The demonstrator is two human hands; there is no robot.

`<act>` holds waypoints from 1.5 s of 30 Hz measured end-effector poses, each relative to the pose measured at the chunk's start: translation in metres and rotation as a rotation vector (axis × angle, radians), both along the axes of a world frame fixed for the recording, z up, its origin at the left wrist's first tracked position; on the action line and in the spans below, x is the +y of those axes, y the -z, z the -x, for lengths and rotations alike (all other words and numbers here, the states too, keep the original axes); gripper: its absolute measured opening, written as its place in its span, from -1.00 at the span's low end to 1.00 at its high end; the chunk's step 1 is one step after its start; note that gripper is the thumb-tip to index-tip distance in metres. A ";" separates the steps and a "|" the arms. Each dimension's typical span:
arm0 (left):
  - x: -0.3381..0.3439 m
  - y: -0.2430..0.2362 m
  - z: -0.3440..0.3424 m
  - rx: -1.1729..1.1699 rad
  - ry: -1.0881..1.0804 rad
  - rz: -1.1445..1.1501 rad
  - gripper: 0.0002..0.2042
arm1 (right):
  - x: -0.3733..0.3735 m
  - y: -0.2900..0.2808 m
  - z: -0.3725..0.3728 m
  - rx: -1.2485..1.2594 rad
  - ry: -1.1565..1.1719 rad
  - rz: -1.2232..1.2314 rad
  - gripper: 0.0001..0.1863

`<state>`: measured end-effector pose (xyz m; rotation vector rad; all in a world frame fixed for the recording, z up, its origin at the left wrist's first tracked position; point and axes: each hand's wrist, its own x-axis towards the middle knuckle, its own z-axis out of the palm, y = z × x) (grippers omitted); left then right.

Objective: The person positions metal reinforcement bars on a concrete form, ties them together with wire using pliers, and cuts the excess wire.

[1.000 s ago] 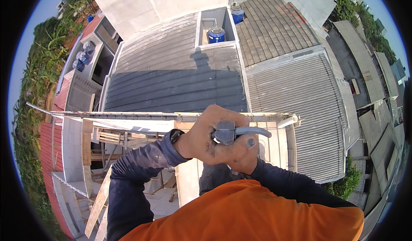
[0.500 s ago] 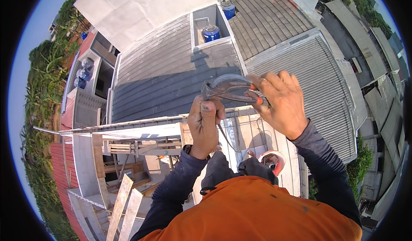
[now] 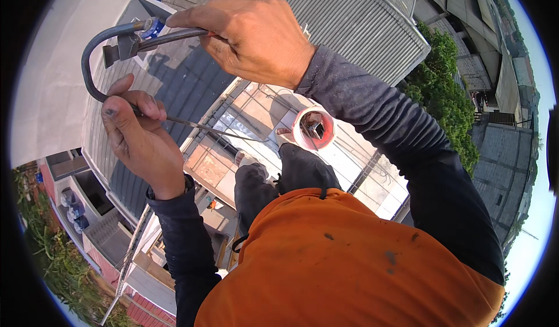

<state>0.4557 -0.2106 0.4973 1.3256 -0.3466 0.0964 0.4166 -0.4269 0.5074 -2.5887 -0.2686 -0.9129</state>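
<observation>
My right hand [image 3: 256, 39] is closed around the handles of a pair of pincers [image 3: 131, 44] with a dark metal head and a bit of red on the grips. A dark metal rod [image 3: 87, 59] bends in a hook around the pincers' head, its upper end near my right fingertips. My left hand [image 3: 142, 132] pinches this rod below the bend between thumb and fingers. From there the rod runs thinner-looking down toward my feet. Whether the pincers' jaws touch the rod, I cannot tell.
A bucket [image 3: 314, 128] with a reddish rim, holding scraps, stands beside my feet on a board platform [image 3: 224, 164] crossed by metal bars. Beyond the edge lie lower roofs [image 3: 343, 24], a blue tank [image 3: 152, 30] and a green tree [image 3: 445, 88].
My view has turned and tilted. Both hands have moved to the left with the pincers and the rod; the hooked bend now shows clearly, with my left hand farther from the pincers' head.
</observation>
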 end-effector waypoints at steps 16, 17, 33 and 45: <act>0.037 0.188 -0.019 0.337 -0.154 -0.482 -0.60 | -0.106 0.183 0.200 -0.024 0.165 -1.932 -0.12; 0.048 0.217 -0.010 0.369 -0.126 -0.554 -0.60 | -0.108 0.196 0.200 0.027 0.098 -1.978 -0.12; 0.110 0.420 -0.018 0.541 -0.095 -0.759 -0.66 | -0.085 0.717 0.299 1.257 0.981 -1.683 -0.55; 0.212 0.394 -0.009 0.496 -0.560 -0.704 -0.67 | -0.111 0.868 0.262 1.397 0.962 -0.630 -0.48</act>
